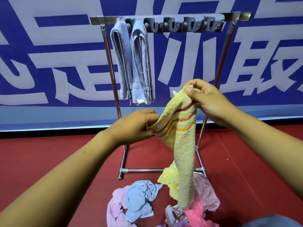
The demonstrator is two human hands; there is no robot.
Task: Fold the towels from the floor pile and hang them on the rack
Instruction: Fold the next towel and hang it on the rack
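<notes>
We see an evenly, brightly lit scene with soft, diffuse light and only faint shadows on the dark red floor [49,158]. Glare glints along the shiny steel towel rack [170,18]. Wide-angle distortion bows the blue-and-white lettered banner [49,63] at the edges. Both forearms blur slightly near the bottom corners.

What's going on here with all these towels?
A person is sorting laundry. Both hands hold a yellow striped towel up in front of a metal rack: the left hand pinches one edge, the right hand grips the top. Two grey-blue towels already hang folded on the rack. A pile of towels lies on the red floor.
</notes>
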